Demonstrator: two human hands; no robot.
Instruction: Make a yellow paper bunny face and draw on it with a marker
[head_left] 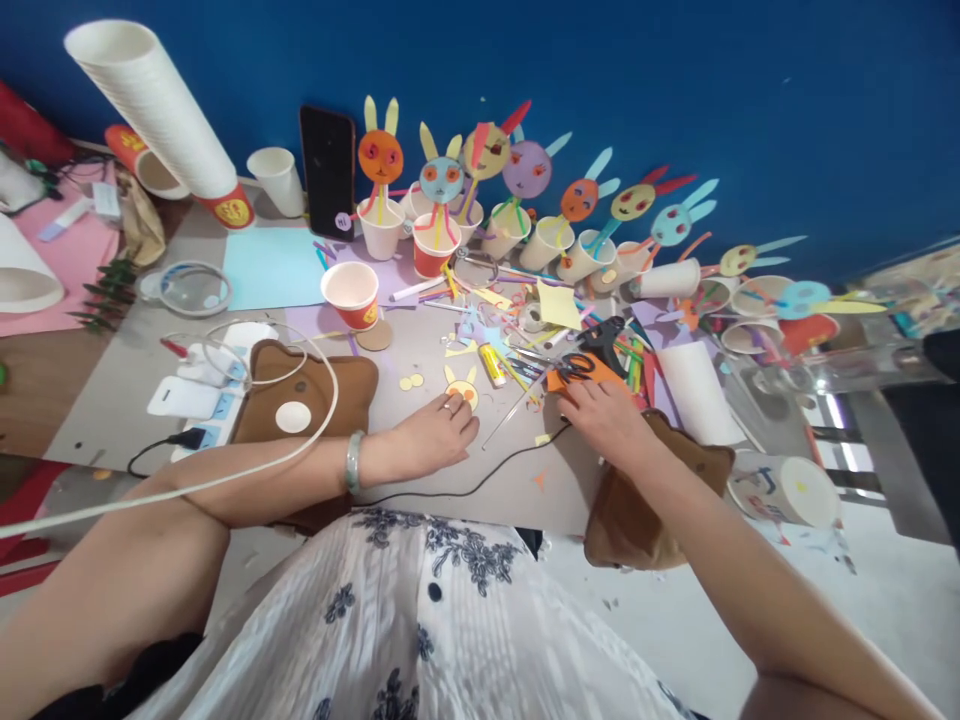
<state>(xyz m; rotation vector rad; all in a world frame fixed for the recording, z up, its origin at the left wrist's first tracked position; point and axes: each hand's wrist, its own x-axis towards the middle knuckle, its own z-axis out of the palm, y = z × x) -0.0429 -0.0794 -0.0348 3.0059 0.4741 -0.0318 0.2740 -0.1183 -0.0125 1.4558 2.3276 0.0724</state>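
- Under the left hand (431,435), loosely curled but not clenched, partly covering the yellow rabbit face (460,387) just left of the glue stick (493,365); best pressing lightly, evenly, without creasing the ears (472,376).
- Resting the right hand (604,420) beside the scissors (577,366), perhaps touching the orange paper (604,368), not showing any grip clearly.
- Working on a grey table (525,500) strewn with paper scraps (480,325) farther back.
- Facing rabbit-topped cups (510,225) lining a blue wall (675,80).
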